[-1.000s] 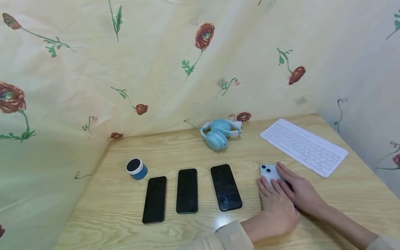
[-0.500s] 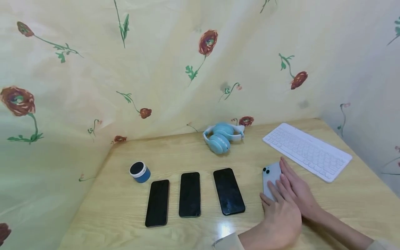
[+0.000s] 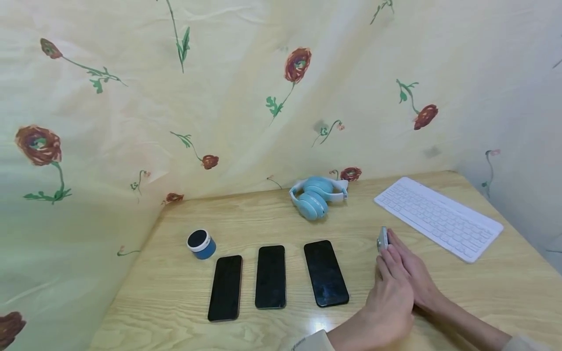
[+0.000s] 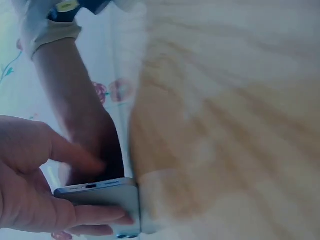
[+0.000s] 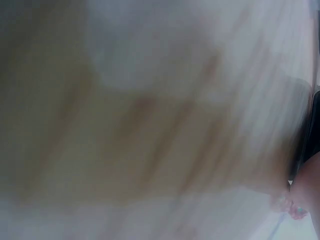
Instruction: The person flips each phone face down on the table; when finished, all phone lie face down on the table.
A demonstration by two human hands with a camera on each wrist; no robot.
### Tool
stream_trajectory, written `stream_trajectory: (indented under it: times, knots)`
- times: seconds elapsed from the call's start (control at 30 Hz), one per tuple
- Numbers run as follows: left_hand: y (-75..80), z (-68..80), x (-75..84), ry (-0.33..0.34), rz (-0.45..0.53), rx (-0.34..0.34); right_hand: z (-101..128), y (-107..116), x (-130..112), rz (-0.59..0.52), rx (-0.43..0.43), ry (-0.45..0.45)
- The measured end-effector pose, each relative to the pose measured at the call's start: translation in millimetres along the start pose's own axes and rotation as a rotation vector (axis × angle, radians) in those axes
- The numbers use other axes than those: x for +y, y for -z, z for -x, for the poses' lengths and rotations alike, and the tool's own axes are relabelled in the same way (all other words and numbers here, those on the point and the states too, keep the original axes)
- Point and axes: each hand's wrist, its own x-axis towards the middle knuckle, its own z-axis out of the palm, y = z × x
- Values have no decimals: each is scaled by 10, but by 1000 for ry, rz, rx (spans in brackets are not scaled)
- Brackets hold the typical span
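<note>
A light-coloured smartphone [image 3: 383, 239] stands tipped up on its long edge at the right of the table, its camera side facing left. My left hand [image 3: 388, 304] grips it from the left; in the left wrist view its fingers [image 4: 95, 215] lie along the phone's back, with the thumb on the far side. Against the other face, my right hand [image 3: 419, 280] holds the phone from the right, partly hidden behind the left hand. In the right wrist view the phone's dark screen [image 5: 313, 132] shows at the right edge.
Three black-screened phones lie in a row to the left: one [image 3: 225, 287], another [image 3: 270, 277] and a third [image 3: 326, 273]. A blue speaker [image 3: 202, 243] stands left of them. Folded blue headphones [image 3: 312, 202] lie at the back, a white keyboard [image 3: 439, 217] back right. Floral cloth [image 3: 246, 97] hangs behind.
The light phone has gone from lying flat, camera side up, to standing on its edge between my hands. The left hand has turned with it. The head view has shifted slightly.
</note>
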Motion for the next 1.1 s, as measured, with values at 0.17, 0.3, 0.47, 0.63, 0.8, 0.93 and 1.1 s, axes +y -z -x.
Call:
stream_trajectory:
  times: [0.17,0.3,0.47,0.63,0.8,0.93,1.1]
  knots:
    - [-40,4,-67,-26,-71,79,-8,-20,-7,-24,-38,-29]
    - [-39,3,-102,-6,-22,92,-11,-31,-31,-26,-68,-55]
    - [-49,-13,-123,39,-52,64,-2,-54,-41,34,-71,-32]
    - [-85,-23,-160,35,-117,14,8,-74,-42,73,-79,-32]
    - [-109,-34,-203,45,-115,-94,8,-96,-34,126,-94,-48]
    - [-135,-48,-224,102,-19,-140,8,-126,-37,169,-58,-36]
    - [-164,-46,-248,93,-22,-130,13,-152,-44,205,-40,-53]
